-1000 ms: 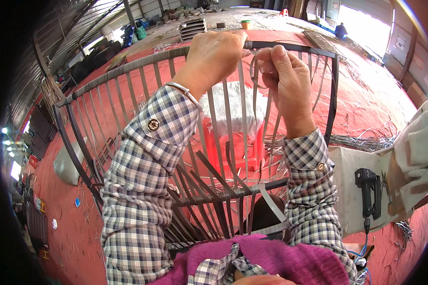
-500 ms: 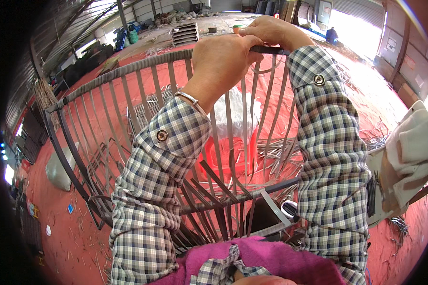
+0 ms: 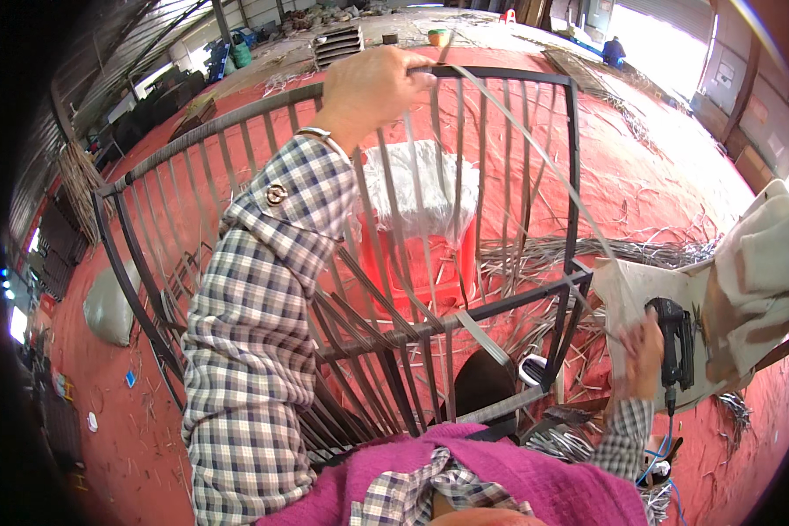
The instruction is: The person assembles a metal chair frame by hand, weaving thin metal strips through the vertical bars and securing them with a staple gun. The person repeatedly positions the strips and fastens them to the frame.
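Observation:
A dark metal frame [image 3: 573,158] stands before me, with flat grey-brown strips strung between its rails. My left hand [image 3: 373,92] is closed over the top rail, where the wrapped left part meets the bare black part. From that place a long, thin grey strip [image 3: 543,158] runs taut down to the right. Its lower end reaches my right hand [image 3: 642,355], which is closed on it and slightly smeared by motion. Right beside that hand a black air-powered nail or staple gun [image 3: 672,342] lies on a pale board [image 3: 618,285].
Behind the frame stands a red plastic stool [image 3: 421,272] with clear plastic wrap [image 3: 421,188] over it. A beige cloth [image 3: 758,280] hangs at the right. Cut strips [image 3: 535,254] litter the red floor covering. A blue hose [image 3: 671,447] trails from the gun.
My right hand has left the top rail and swung down to the right, drawing the strip out long. My left hand has shifted slightly left along the rail.

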A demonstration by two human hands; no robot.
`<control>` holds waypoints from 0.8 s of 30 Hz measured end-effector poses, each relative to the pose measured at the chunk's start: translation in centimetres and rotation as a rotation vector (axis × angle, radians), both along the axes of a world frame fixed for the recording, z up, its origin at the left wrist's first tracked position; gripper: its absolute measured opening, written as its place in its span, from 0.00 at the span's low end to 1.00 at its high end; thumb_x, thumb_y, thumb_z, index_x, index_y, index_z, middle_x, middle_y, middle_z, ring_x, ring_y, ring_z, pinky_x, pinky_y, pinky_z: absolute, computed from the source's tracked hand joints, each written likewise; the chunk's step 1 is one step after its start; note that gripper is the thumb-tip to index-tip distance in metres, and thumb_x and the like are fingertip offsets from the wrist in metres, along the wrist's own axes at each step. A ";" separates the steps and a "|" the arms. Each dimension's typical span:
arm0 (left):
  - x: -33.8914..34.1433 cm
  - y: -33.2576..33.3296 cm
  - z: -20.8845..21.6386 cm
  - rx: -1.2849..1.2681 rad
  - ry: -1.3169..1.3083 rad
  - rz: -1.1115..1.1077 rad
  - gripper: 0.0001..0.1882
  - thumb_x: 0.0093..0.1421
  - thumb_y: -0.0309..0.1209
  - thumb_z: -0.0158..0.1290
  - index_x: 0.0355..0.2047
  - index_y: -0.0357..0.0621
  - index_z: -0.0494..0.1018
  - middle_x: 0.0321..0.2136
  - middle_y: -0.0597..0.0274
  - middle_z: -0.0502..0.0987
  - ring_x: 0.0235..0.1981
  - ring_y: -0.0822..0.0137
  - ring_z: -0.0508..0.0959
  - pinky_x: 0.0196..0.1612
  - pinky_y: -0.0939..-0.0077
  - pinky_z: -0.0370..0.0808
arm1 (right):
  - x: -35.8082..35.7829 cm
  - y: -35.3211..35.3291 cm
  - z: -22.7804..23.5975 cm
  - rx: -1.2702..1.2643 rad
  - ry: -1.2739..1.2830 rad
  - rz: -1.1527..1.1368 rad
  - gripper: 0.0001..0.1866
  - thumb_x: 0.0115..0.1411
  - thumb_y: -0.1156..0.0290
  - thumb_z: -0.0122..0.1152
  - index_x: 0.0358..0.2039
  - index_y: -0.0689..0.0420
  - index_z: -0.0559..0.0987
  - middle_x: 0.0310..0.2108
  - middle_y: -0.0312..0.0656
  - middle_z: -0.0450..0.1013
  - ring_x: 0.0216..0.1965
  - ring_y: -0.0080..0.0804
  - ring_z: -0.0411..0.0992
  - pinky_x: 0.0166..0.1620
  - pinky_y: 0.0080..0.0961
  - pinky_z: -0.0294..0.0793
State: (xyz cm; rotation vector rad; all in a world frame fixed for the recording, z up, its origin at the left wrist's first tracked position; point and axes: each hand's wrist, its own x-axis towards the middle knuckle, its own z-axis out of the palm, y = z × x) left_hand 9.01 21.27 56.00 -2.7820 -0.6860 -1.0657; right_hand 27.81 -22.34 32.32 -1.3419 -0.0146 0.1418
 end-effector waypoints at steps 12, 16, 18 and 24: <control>2.1 0.0 2.0 -0.163 0.114 -0.115 0.17 0.56 0.39 0.56 0.42 0.43 0.77 0.18 0.63 0.76 0.22 0.77 0.72 0.27 0.77 0.69 | -6.6 -0.3 4.2 -0.429 -0.994 0.116 0.13 0.62 0.64 0.47 0.36 0.62 0.73 0.33 0.40 0.70 0.35 0.28 0.69 0.43 0.23 0.68; 2.7 -1.0 3.2 -0.334 0.147 -0.184 0.17 0.57 0.35 0.55 0.44 0.37 0.75 0.26 0.65 0.77 0.28 0.77 0.74 0.30 0.80 0.70 | -10.1 12.3 1.0 -0.231 -0.521 1.096 0.10 0.60 0.76 0.49 0.37 0.66 0.76 0.35 0.44 0.75 0.39 0.29 0.73 0.42 0.25 0.72; 2.9 -1.7 3.5 -0.389 0.155 -0.199 0.17 0.57 0.34 0.55 0.44 0.35 0.74 0.28 0.65 0.77 0.29 0.77 0.75 0.32 0.81 0.70 | -10.7 18.2 -1.0 -0.118 -0.399 1.081 0.12 0.60 0.77 0.51 0.44 0.65 0.74 0.37 0.45 0.75 0.39 0.28 0.73 0.42 0.23 0.71; 3.3 -2.0 3.7 -0.413 0.123 -0.238 0.14 0.56 0.36 0.56 0.36 0.36 0.77 0.23 0.61 0.78 0.26 0.73 0.75 0.32 0.77 0.70 | -8.5 34.5 4.0 0.206 -0.998 0.688 0.27 0.58 0.78 0.53 0.59 0.60 0.60 0.39 0.41 0.68 0.32 0.24 0.68 0.35 0.19 0.70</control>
